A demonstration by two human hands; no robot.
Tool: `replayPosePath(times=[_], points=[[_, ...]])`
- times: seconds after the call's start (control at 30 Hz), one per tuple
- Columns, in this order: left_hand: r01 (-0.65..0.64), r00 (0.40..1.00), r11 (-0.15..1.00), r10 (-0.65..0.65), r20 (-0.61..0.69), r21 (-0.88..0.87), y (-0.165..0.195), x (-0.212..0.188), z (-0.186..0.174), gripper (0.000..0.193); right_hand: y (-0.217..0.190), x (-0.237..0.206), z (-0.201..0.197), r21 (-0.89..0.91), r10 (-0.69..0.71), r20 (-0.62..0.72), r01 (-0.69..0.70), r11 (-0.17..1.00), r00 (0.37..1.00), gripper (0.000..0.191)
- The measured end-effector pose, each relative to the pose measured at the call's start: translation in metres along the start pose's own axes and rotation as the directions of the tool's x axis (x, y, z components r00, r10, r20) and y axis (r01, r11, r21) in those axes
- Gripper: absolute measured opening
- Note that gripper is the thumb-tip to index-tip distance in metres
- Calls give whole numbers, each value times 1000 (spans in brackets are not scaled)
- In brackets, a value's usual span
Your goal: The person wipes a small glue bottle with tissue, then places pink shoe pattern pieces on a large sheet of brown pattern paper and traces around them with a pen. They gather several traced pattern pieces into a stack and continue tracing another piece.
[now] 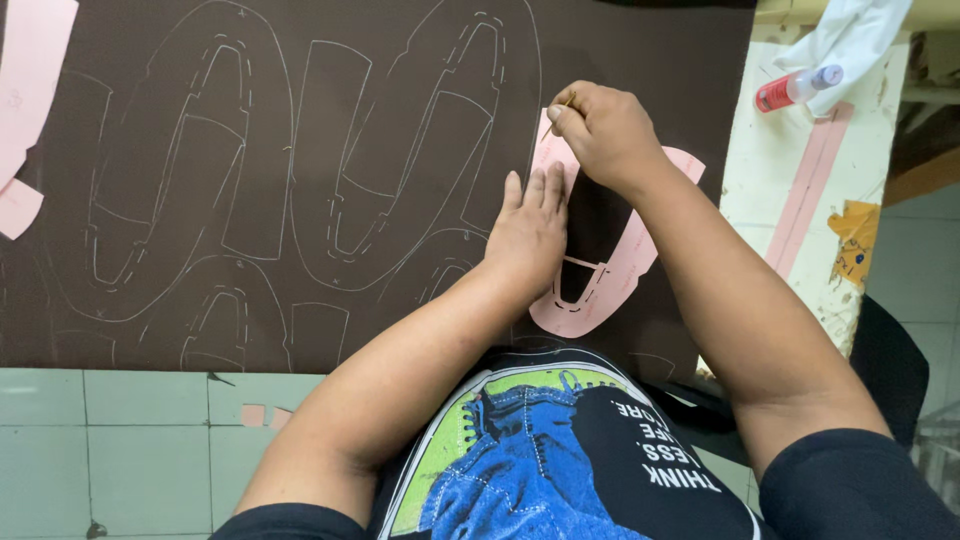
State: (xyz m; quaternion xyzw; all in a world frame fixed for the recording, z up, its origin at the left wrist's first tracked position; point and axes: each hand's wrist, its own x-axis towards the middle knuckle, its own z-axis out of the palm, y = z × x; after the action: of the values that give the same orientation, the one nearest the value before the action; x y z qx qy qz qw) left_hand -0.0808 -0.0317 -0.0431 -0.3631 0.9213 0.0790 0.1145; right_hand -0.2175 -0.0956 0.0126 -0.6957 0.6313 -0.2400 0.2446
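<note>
Pink pattern template [610,285] lies right of centre in the frame, flat on the dark brown material [300,60], being traced.

The left hand [528,232] lies open and flat, fingers together, pinning the template down, while the right hand [605,130] pinches a thin marking tool [562,108] at the template's upper edge. Across the left and middle of the sheet, several pale shoe-part outlines [190,160] are already drawn; by the look of it, this outline is only partly done, and dark material below it at lower right looks unmarked. More pink pieces [30,80] wait at the upper left, a small red-capped bottle [795,90] at the upper right.
</note>
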Motion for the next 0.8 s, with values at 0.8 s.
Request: replayPosePath(times=[0.8], points=[[-5, 1000, 990, 8, 21, -142, -15, -2, 5, 64, 24, 3, -5, -236, -225, -110, 194, 952, 968, 11]])
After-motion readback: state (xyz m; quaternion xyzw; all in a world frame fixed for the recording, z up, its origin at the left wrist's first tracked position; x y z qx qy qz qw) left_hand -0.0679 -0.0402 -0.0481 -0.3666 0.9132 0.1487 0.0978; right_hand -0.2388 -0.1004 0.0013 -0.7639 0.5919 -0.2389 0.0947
